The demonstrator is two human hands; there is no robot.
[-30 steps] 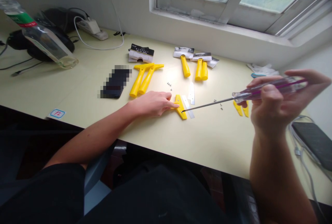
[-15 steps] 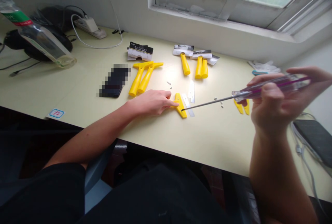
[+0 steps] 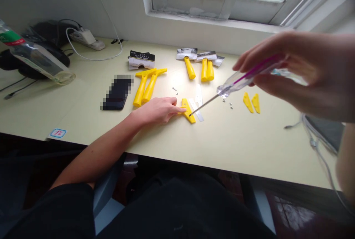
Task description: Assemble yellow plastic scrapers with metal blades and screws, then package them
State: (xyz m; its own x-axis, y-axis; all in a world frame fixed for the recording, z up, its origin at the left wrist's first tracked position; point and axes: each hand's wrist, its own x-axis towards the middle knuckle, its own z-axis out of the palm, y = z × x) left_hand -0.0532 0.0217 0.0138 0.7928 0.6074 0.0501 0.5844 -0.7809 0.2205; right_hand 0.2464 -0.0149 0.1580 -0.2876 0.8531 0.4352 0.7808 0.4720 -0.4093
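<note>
My left hand (image 3: pixel 158 110) is closed round the handle of a yellow scraper (image 3: pixel 189 115) lying on the table, its index finger pressed along the neck. Most of that handle is hidden under the hand. In my right hand (image 3: pixel 307 72) is a screwdriver (image 3: pixel 206 103) with a clear, purple-striped handle, gripped between thumb and fingers. The slanting shaft brings its tip to the scraper's head. Beside the head lies a thin metal blade (image 3: pixel 197 111), with another blade (image 3: pixel 199 93) behind it. Small screws (image 3: pixel 231 105) and two yellow cover pieces (image 3: pixel 252 103) are to the right.
Two yellow scrapers (image 3: pixel 146 86) and a dark phone (image 3: pixel 118 92) lie left of centre. Several packaged scrapers (image 3: pixel 204 70) lie at the back, near a folded card package (image 3: pixel 142 60). A tilted bottle (image 3: pixel 39 60) and a power strip (image 3: pixel 95 44) are far left; a cable (image 3: pixel 313 143) runs at right.
My right hand has lifted and turned over at the wrist, so the screwdriver slants more steeply. Its tip stays at the scraper's head. The left hand keeps its hold while the view shifts slightly.
</note>
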